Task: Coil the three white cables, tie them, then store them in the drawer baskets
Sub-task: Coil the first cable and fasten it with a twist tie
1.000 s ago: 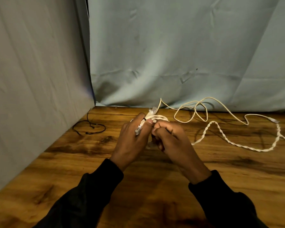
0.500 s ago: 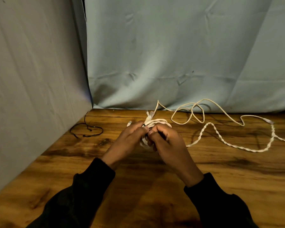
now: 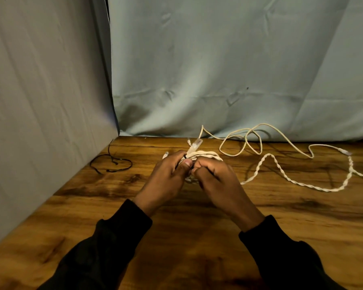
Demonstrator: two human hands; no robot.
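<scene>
A wooden tabletop (image 3: 260, 227) with dark grain streaks fills the lower part of your view, closed off behind by a wrinkled pale blue-grey cloth backdrop (image 3: 218, 70) and on the left by a grey cloth panel (image 3: 40, 101). Your two hands meet above the middle of the table. Your left hand (image 3: 166, 176) and your right hand (image 3: 216, 181) are pressed close together, fingers curled, both clamped on a small coiled white cable (image 3: 205, 154); its loops show just beyond your knuckles and its clear plug (image 3: 195, 144) points up and away from you. A thin black tie (image 3: 184, 156) shows at the coil beside your left thumb; how far it is fastened cannot be told.

To the right, a loose white cable (image 3: 247, 141) lies in open loops near the backdrop, its far plug (image 3: 346, 152) resting on the wood. A twisted white cable (image 3: 314, 185) snakes across the table in front of it and runs out of view at the right edge. A thin black cord (image 3: 113, 164) lies in a loop near the left panel, well apart from your hands. Dark sleeves (image 3: 117, 237) cover both forearms, and your hands hide most of the coil.
</scene>
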